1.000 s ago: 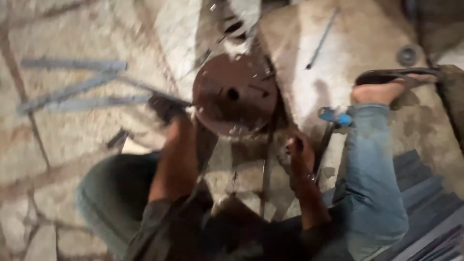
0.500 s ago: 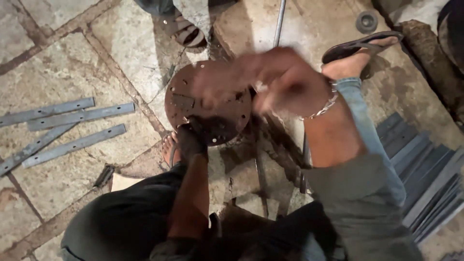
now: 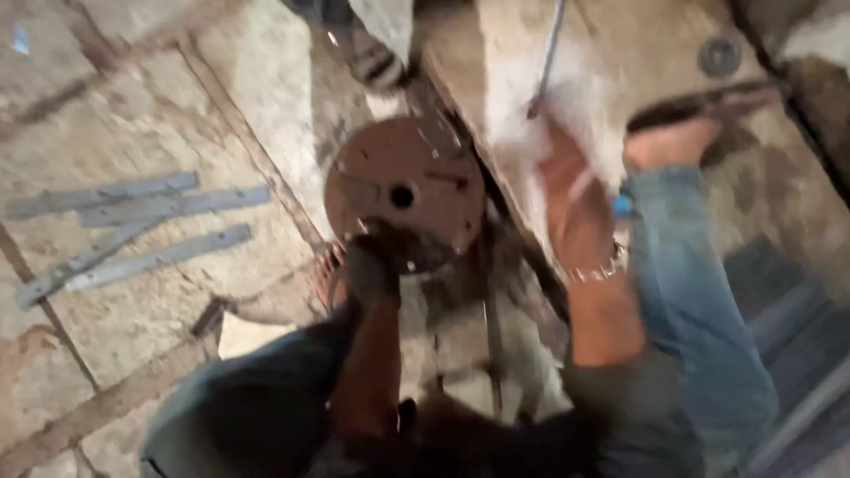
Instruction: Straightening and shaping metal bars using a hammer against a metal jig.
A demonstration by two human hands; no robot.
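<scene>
Blue jeans, dark rolled-up sleeves, a metal bracelet (image 3: 595, 268) on the right wrist, and a sandal (image 3: 699, 102).

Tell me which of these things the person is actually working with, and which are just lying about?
In use:
- round rusty metal disc with a centre hole, gripped at its near edge by the left hand
- right hand, raised beside it, blurred

Lying about:
- flat grey metal strips on the stone floor
- thin metal rod
- small dark metal ring

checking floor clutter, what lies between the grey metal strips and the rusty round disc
In the head view, only bare stone floor with a dark diagonal joint line lies between the grey metal strips and the rusty disc; nothing else sits there.
</scene>
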